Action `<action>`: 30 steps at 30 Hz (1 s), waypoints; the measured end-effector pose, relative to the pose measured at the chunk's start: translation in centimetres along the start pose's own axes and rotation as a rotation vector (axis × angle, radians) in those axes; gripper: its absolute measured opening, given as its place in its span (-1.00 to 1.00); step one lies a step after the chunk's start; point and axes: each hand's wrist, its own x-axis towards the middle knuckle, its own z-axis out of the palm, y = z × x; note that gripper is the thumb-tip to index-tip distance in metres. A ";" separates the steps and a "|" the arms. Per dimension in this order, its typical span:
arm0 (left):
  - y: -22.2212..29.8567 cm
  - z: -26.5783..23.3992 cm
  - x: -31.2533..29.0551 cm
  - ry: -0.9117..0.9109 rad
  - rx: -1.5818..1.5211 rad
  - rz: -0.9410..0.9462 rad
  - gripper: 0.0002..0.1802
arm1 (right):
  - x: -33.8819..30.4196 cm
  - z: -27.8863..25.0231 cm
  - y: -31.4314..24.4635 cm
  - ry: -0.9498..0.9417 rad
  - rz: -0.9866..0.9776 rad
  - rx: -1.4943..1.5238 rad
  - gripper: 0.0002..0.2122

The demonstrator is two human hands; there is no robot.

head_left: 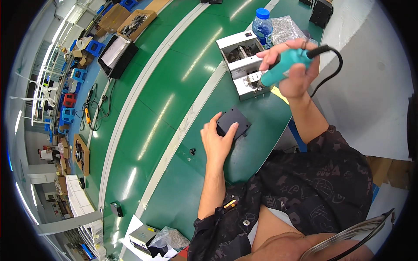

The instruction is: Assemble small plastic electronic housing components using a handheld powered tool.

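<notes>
My right hand [298,69] is wrapped round a teal electric screwdriver [278,68] with a black cable [339,65]. The screwdriver's front end is at the white screw feeder [254,82], whose open top shows metal parts; its tip is hard to make out there. My left hand [219,138] grips a flat, dark grey square case [233,121] by its edges, thumb on the near side and fingers on the far left. Small holes show near the case's corners. It lies on the green work surface [261,135].
A blue-capped bottle [262,28] and a silvery bubble-wrap bag [287,29] stand behind the feeder. Small black parts [192,152] lie left of my left hand. At the lower left are a box [143,236] and clear plastic bag [162,239]. Across the green bench is a black bin [117,56].
</notes>
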 end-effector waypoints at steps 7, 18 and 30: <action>-2.7 0.9 -0.1 0.215 0.261 0.203 -0.30 | 2.0 2.4 -1.4 0.019 0.404 0.002 -0.71; -3.3 1.3 -0.2 0.286 0.164 0.280 -0.34 | -3.4 6.8 -6.0 -0.137 0.316 0.187 -0.62; -3.2 1.1 -0.3 0.291 0.181 0.258 -0.34 | -5.0 8.1 -4.9 -0.293 0.343 0.157 -0.58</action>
